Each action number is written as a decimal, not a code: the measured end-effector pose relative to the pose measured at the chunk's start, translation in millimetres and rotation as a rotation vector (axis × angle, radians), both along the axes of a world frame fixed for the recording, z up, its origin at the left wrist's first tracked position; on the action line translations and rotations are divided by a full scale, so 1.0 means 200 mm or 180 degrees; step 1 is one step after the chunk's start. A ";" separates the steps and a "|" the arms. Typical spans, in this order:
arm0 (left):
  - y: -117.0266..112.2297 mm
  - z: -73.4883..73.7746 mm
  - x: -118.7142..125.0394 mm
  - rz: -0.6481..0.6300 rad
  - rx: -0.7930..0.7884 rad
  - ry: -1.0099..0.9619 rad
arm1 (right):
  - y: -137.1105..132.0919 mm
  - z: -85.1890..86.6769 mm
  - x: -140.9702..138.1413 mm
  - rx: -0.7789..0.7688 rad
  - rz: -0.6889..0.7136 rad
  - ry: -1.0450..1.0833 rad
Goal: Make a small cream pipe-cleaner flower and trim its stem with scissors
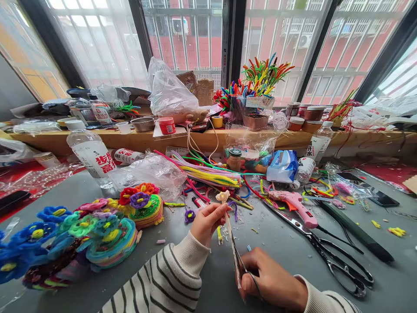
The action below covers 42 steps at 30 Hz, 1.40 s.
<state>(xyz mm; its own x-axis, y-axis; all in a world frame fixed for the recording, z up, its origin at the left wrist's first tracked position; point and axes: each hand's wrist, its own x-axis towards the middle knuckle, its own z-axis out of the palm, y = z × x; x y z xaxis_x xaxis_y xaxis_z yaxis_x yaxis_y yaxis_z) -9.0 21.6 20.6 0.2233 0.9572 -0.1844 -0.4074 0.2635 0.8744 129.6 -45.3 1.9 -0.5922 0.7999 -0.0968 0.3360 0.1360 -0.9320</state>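
Note:
Pinched between the thumb and fingers of my left hand (208, 222) is a cream pipe-cleaner flower (223, 196). Its pale stem (232, 237) hangs down from the pinch toward my other hand. My right hand (272, 276) is closed around small scissors (241, 260), whose blades point up along the stem. I cannot tell whether the blades touch it. Left of my hands stand finished-looking pipe-cleaner flowers in blue (37, 233) and teal, beside a round, green-topped flower piece (147, 211). A single small purple flower (189, 215) lies just beyond my left hand.
To the right lie a pink glue gun (295, 204), large black-handled scissors (339, 261) and a dark green bar (355, 232). Behind are bundled pipe cleaners (208, 174), a blue-white packet (282, 166) and a water bottle (89, 150). Scraps litter the grey table (176, 256).

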 end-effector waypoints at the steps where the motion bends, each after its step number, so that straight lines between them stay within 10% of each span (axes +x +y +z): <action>1: 0.00 0.00 0.00 -0.0005 -0.0010 0.0013 | 0.00 0.00 0.00 -0.0023 -0.0046 0.0013; 24: 0.03 -0.02 -0.03 0.0731 -0.0399 -0.0433 | 0.02 -0.05 -0.01 -0.0081 -0.0850 0.0225; 37: -0.02 -0.02 0.05 -0.0068 -0.0199 0.0594 | 0.07 -0.08 0.00 -0.0106 -0.1287 0.0711; 42: -0.05 0.11 0.05 0.0312 -0.0023 0.0948 | 0.07 -0.04 0.00 -0.0012 -0.1450 0.0692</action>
